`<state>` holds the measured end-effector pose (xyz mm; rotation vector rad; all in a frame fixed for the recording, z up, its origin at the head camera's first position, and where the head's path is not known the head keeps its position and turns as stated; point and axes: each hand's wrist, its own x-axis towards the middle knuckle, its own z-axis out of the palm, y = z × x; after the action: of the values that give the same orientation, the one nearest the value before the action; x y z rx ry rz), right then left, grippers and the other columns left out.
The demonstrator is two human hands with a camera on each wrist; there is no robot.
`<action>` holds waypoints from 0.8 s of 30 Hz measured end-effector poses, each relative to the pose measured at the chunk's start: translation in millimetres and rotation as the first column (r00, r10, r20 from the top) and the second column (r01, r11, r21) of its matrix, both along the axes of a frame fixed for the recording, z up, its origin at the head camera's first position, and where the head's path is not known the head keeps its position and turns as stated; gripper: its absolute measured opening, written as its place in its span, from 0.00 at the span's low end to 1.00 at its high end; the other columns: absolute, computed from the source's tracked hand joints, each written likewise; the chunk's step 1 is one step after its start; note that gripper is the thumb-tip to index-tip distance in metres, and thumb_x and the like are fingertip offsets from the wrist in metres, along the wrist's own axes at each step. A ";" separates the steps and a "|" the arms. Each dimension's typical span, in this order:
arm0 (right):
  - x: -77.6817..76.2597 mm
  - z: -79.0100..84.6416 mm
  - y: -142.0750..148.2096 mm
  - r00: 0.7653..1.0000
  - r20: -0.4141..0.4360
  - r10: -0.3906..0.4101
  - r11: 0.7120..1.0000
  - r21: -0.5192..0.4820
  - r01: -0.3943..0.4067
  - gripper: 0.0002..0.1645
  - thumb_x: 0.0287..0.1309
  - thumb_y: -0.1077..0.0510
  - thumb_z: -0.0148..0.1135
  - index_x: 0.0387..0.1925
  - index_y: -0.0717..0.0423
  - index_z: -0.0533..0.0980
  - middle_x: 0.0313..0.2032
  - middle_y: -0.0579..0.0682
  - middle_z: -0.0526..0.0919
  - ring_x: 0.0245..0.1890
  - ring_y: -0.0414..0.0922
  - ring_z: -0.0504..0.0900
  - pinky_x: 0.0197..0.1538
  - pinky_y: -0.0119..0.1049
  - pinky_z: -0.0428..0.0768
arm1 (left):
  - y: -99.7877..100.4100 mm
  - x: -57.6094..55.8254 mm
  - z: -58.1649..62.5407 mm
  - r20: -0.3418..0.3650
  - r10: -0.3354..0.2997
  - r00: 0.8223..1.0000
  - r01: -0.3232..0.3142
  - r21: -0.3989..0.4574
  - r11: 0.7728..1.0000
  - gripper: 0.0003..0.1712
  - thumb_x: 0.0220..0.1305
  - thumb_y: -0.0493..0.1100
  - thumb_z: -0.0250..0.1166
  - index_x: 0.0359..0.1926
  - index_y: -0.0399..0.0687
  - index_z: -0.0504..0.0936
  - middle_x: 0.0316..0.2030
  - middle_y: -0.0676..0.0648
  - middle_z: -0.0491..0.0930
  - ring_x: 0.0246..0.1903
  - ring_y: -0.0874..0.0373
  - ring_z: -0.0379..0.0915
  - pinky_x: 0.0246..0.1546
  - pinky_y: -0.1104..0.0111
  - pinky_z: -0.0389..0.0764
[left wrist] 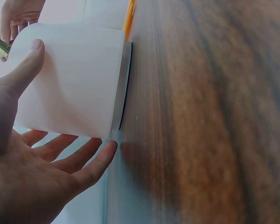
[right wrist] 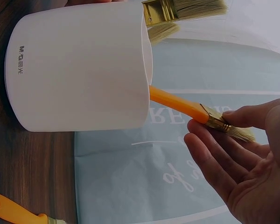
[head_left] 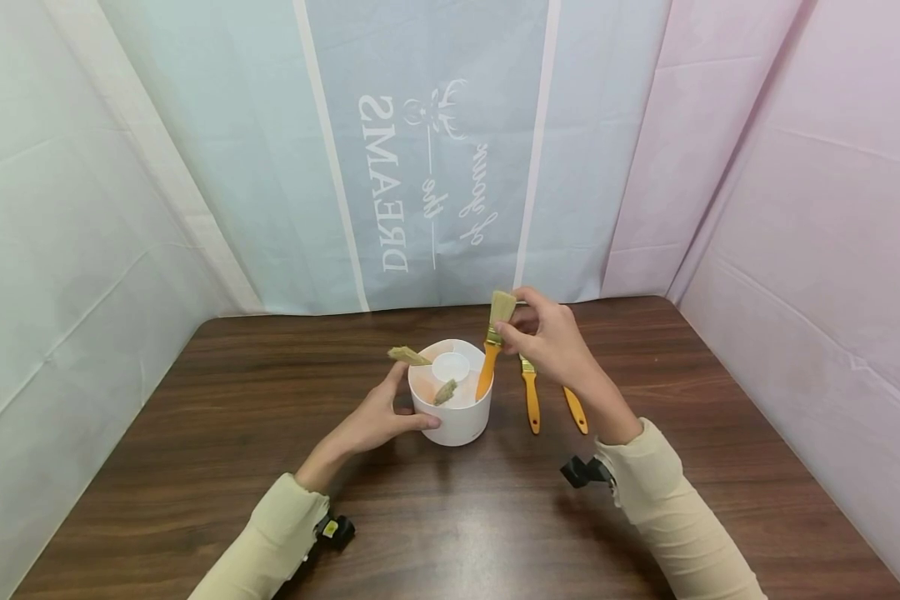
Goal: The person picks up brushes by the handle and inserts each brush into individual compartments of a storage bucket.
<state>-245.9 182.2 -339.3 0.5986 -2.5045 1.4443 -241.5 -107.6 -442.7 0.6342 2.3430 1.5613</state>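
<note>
A round white desk organizer (head_left: 453, 427) with compartments stands upright on the table. My left hand (head_left: 371, 418) grips its left side, the thumb (left wrist: 31, 63) along the wall and the fingers spread round the other side. My right hand (head_left: 553, 337) pinches a paintbrush (head_left: 486, 373) at its metal band, bristles up. Its orange handle (right wrist: 177, 101) dips past the rim into a right compartment, hiding the tip in the right wrist view. Two more paintbrushes stand in the organizer, with bristles (head_left: 409, 357) leaning out at the left and bristles (head_left: 446, 392) at the front.
On the wooden table (head_left: 450, 533), right of the organizer, lie an orange-handled paintbrush (head_left: 532, 404) and another paintbrush (head_left: 576, 411) partly hidden under the right forearm. A printed cloth (head_left: 435, 167) hangs along the back edge, with pale cloth walls on both sides.
</note>
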 end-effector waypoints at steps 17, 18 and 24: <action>1.7 2.2 -0.4 1.000 -0.008 -0.022 1.000 0.018 0.023 0.19 0.67 0.61 0.67 0.57 0.58 0.75 0.39 0.59 0.89 0.27 0.46 0.89 0.31 0.35 0.89 | 0.2 0.9 0.5 -0.015 -0.006 1.000 0.007 0.004 1.000 0.58 0.58 0.51 0.80 0.79 0.51 0.52 0.75 0.40 0.64 0.73 0.42 0.66 0.59 0.58 0.84; 1.6 2.0 -0.3 1.000 -0.005 -0.021 1.000 0.016 0.021 0.19 0.67 0.61 0.67 0.57 0.58 0.75 0.39 0.59 0.89 0.27 0.46 0.89 0.31 0.35 0.89 | 0.3 0.9 0.4 -0.015 -0.007 1.000 0.008 0.005 1.000 0.58 0.58 0.51 0.80 0.79 0.51 0.52 0.75 0.40 0.64 0.73 0.42 0.66 0.59 0.58 0.84; 1.5 2.0 -0.3 1.000 0.010 -0.018 1.000 0.008 0.018 0.20 0.68 0.61 0.67 0.58 0.58 0.75 0.40 0.59 0.89 0.29 0.47 0.89 0.32 0.36 0.89 | -0.2 0.9 1.0 -0.011 -0.016 1.000 0.016 0.009 1.000 0.56 0.59 0.50 0.79 0.78 0.51 0.52 0.74 0.40 0.64 0.73 0.42 0.66 0.60 0.56 0.84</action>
<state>-244.4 181.9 -337.2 0.5703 -2.5178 1.4354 -240.6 -107.8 -441.7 0.6634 2.3342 1.5672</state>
